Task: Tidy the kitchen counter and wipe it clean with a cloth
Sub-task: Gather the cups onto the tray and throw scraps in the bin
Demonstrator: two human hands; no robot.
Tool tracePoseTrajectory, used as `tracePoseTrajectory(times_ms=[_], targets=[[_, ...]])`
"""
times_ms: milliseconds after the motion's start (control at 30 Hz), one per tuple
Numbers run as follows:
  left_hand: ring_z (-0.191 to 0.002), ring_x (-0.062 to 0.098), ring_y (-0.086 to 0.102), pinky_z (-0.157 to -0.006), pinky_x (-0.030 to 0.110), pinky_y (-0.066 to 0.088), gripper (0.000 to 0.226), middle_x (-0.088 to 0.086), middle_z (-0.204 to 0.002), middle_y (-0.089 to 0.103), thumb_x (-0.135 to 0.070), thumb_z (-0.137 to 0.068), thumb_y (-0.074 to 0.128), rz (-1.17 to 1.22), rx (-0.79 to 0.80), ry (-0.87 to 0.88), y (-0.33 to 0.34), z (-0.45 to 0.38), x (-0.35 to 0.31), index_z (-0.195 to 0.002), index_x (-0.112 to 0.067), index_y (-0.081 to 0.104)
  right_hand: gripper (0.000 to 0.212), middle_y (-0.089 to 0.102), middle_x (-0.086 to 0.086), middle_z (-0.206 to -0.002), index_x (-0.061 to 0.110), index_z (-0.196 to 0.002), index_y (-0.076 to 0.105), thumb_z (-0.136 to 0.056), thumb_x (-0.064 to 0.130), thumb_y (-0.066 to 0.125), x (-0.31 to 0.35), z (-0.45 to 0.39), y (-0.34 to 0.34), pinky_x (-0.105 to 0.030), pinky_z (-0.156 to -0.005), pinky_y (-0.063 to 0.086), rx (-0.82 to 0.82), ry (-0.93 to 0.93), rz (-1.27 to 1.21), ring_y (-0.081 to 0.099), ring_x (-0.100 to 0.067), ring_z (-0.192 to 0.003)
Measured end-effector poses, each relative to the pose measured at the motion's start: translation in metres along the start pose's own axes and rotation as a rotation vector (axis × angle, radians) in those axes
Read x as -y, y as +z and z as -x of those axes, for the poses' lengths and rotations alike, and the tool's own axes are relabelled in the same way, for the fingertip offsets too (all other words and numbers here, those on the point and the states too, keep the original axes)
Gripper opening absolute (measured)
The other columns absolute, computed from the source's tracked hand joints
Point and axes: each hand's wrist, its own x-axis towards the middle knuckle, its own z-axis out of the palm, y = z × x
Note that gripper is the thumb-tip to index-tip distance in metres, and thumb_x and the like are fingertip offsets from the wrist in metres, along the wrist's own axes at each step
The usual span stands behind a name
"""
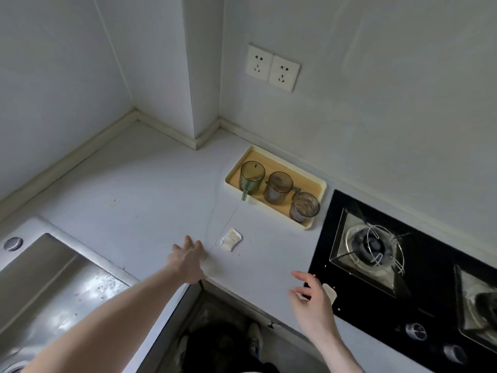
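Both forearms fill the near edge of the head view, reaching over the pale bench [150, 184].

Left hand [187, 258]: fingers spread and straight, nothing held, low over the bench near its front edge, aimed at a small white packet [231, 239] just beyond the fingertips; not touching it yet.

Right hand [313, 294]: fingers loosely curved, released, at the stove's near-left corner; a pale scrap [330, 294] shows past it, can't tell if the fingers touch it.

Other bits:
- Yellow tray [317, 189] against the back wall w/ three clear mugs on it: greenish one [251, 179], middle one [278, 187], right one [304, 207].
- Black gas stove [336, 286] to the right, steel sink [53, 273] to the left.
- Crumbs and specks on the bench around the packet, a few white flecks on the stove glass.
- No cloth in view.

Step in hand, prob: clear loose litter before wiping. To do it well:
- Pinch the packet by an edge and lift; don't slide it through the crumbs.
- Take the scrap w/ the right hand in the same pass, bin both.
- Fetch the cloth next; wipe from the back wall toward the front edge.
- Lift the tray, don't drag it; the mugs may tip.
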Motion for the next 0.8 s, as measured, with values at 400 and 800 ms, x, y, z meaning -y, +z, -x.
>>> tracePoseTrajectory(times_ms=[400, 800], targets=[[-0.129, 0.028, 0.042, -0.102, 0.043, 0.046, 0.056, -0.003, -0.142, 0.043, -0.026, -0.079, 0.039, -0.008, 0.031, 0.215, 0.025, 0.040, 0.023, -0.135, -0.027, 0.047, 0.030, 0.057, 0.026, -0.124, 0.040, -0.114, 0.060, -0.095, 0.017, 0.065, -0.044, 0.086, -0.015, -0.007, -0.072, 0.047, -0.141, 0.091, 0.072, 0.061, 0.005, -0.101], [-0.149, 0.012, 0.028, -0.117, 0.033, 0.034, 0.068, -0.021, -0.162, 0.020, -0.027, -0.082, 0.055, 0.400, -0.220, 0.330, 0.055, 0.188, -0.032, -0.142, -0.054, 0.039, 0.032, 0.053, 0.024, -0.125, 0.044, -0.114, 0.059, -0.094, 0.018, 0.063, -0.069, 0.059, -0.049, -0.021, -0.090, 0.051, 0.077, -0.048, 0.140, 0.058, 0.004, -0.106]])
